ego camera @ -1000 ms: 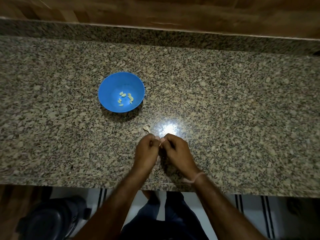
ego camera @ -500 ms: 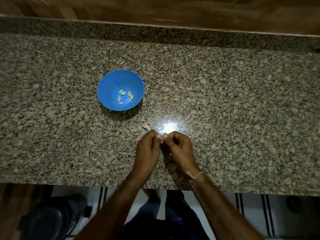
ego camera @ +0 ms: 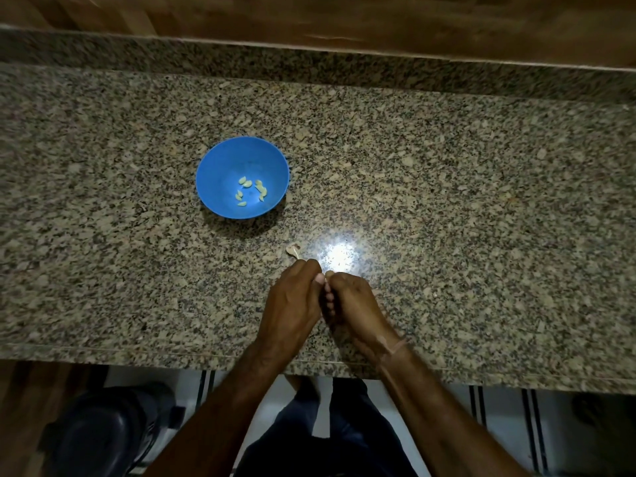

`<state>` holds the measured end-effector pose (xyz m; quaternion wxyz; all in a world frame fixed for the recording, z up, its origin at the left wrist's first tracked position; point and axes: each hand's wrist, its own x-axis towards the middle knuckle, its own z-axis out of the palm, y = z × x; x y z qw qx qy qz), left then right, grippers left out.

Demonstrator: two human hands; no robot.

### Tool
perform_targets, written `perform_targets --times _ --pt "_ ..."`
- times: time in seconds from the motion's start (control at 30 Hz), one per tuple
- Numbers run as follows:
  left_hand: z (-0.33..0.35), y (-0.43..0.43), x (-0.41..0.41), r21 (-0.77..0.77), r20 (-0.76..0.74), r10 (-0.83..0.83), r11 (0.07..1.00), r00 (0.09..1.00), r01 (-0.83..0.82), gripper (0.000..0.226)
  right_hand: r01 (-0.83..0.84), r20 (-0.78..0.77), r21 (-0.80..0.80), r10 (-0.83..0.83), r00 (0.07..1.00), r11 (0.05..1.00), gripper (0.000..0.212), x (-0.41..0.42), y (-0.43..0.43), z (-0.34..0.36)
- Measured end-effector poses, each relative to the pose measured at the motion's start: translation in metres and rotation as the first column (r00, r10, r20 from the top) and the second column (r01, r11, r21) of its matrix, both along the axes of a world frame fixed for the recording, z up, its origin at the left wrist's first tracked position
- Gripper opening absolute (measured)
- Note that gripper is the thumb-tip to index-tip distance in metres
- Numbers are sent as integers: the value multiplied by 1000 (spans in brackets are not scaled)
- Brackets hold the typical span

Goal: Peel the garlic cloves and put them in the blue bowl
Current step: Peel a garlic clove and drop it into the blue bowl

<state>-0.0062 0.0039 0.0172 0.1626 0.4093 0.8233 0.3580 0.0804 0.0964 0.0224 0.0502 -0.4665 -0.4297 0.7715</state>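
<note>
From the head view, the speckled granite worktop [ego camera: 481,201] runs across the picture, with a raised granite lip and a wooden wall [ego camera: 344,15] behind it. The bowl [ego camera: 213,166], blue, stands upright on the worktop, beyond the hands and to their left, well apart from them. A handful of peeled cloves [ego camera: 251,191] lie loose on its bottom. Between bowl and hands, just beyond the left knuckles, a scrap of skin [ego camera: 293,250] lies on the stone, beside a bright glare [ego camera: 339,254] of lamp light. The left hand [ego camera: 292,301] and the right hand [ego camera: 354,304] meet over the near part of the worktop, backs up and knuckles facing each other. Each grip is closed tight: all fingers are curled in, and the thumb tips press together at the top. They pinch a clove [ego camera: 329,273] between them, of which only a pale sliver shows; whether it is peeled I cannot tell. A thin band [ego camera: 395,347] circles the right wrist. Below the worktop's near edge show the person's dark trousers [ego camera: 327,442], a pale floor [ego camera: 499,407] with dark stripes, and at lower left a rounded dark object [ego camera: 103,428], too dim to name.
</note>
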Motion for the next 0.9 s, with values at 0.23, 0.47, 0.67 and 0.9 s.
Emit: perform_targets --times 0.23,0.47,0.67,0.9 --pt "-2 7 -4 -84 528 170 985 832 -147 32 -214 140 417 170 975 883 40 1 9 -7" --pt "-2 -2 -4 63 259 105 990 960 -125 24 -68 85 55 63 994 996 41 -6 7 0" --pt "5 3 -2 -93 747 275 945 605 -315 30 -262 227 771 133 965 581 34 4 1 -12" --pt "7 2 3 -23 339 236 970 911 -243 22 -160 155 457 98 983 875 42 4 8 -28"
